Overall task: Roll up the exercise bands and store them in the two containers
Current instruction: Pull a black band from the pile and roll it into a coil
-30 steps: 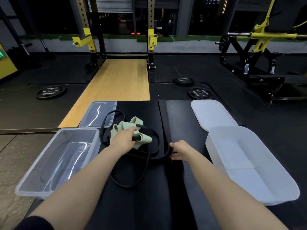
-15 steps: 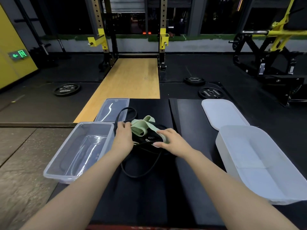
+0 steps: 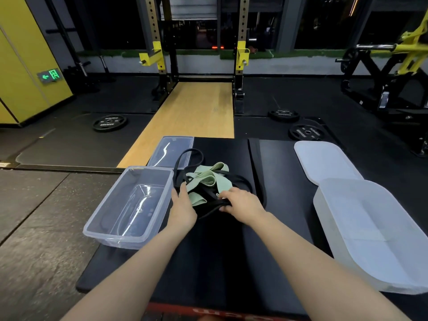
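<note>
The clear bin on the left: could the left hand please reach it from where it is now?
Probably yes: the left hand rests beside the clear bin, whose top is open, and nothing lies between them.

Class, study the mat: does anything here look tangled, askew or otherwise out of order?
Yes. The black bands and the green band lie in one tangled heap mid-mat, unrolled, under the left hand and right hand. The clear container and white container hold no bands.
</note>
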